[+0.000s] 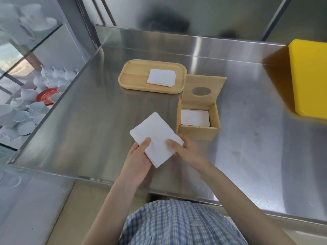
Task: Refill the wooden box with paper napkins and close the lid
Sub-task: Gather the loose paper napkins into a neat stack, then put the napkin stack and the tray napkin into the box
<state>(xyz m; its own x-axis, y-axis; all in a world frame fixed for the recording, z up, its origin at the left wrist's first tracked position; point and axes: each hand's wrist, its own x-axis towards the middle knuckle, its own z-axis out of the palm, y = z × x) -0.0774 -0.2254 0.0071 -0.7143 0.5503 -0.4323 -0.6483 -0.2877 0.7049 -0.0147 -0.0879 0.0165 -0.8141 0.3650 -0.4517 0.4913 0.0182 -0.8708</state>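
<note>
Both hands, left hand and right hand, pinched a square stack of soft white paper napkins above the brushed-steel counter. The pale wooden box, its lid upright with an oval slot, held napkins; more lay on a rounded wooden tray.

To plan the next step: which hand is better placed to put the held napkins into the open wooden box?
Probably the right hand: it grips the white paper napkin stack nearest the open wooden box.
</note>
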